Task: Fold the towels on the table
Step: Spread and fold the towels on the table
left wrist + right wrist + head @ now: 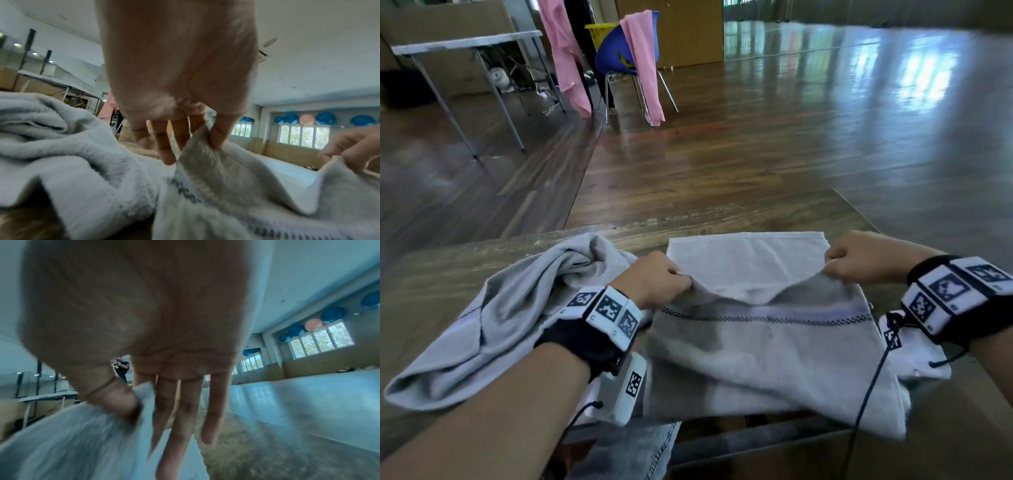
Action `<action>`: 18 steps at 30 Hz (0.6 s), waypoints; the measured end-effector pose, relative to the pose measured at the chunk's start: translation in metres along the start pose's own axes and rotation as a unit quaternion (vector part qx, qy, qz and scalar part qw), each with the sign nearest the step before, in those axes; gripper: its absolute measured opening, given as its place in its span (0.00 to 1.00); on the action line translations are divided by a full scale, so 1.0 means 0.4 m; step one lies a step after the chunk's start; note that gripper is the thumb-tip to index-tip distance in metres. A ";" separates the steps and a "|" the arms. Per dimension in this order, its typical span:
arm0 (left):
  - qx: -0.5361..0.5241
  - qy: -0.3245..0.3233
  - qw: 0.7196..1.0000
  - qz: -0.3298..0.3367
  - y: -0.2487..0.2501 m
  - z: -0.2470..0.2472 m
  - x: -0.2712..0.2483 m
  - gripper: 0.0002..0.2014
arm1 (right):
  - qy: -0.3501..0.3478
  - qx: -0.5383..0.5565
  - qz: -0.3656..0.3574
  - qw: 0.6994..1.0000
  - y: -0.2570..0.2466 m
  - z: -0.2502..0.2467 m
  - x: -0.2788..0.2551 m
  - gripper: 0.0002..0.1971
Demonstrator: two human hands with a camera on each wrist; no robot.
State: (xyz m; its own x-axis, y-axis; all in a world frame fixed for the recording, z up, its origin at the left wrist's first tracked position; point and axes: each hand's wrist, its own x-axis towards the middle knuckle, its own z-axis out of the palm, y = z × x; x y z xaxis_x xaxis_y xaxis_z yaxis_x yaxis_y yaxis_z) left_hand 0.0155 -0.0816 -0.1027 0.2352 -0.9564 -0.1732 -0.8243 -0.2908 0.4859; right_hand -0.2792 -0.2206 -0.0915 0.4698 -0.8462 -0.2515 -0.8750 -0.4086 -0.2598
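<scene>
A grey towel with a dark stitched band (763, 339) lies spread on the wooden table (852, 212), its near part hanging over the front edge. My left hand (654, 279) pinches the towel's raised edge between thumb and forefinger (218, 134). My right hand (859, 257) pinches the same edge on the right side, thumb against the cloth (123, 400). Between the two hands the lifted edge sags over the flat far part. A second grey towel (493, 322) lies crumpled at the left of the table (51, 134).
A white wrist-camera pouch (914, 353) lies by the towel's right side. Beyond the table is open wooden floor (791, 137). A blue chair (619, 51) draped with pink cloth and a folding table (465, 41) stand at the far left.
</scene>
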 end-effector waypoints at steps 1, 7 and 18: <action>-0.020 0.031 0.999 0.003 0.003 -0.009 0.007 0.19 | 0.034 0.033 0.005 0.999 0.010 -0.005 0.003 0.17; -0.062 0.196 0.979 -0.001 -0.021 -0.024 0.105 0.18 | 0.217 0.130 0.061 0.965 0.053 0.001 0.060 0.14; 0.020 0.088 0.996 0.015 -0.055 0.008 0.214 0.05 | 0.135 0.065 -0.019 0.988 0.071 0.064 0.167 0.08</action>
State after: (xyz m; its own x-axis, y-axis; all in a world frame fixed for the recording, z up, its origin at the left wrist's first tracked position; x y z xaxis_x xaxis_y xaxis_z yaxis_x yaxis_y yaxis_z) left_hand 0.0522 -0.1570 -0.1309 0.2942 -0.9557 -0.0054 -0.8509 -0.2645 0.4539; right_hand -0.2695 -0.2800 -0.1397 0.4390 -0.8984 0.0152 -0.8263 -0.4103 -0.3858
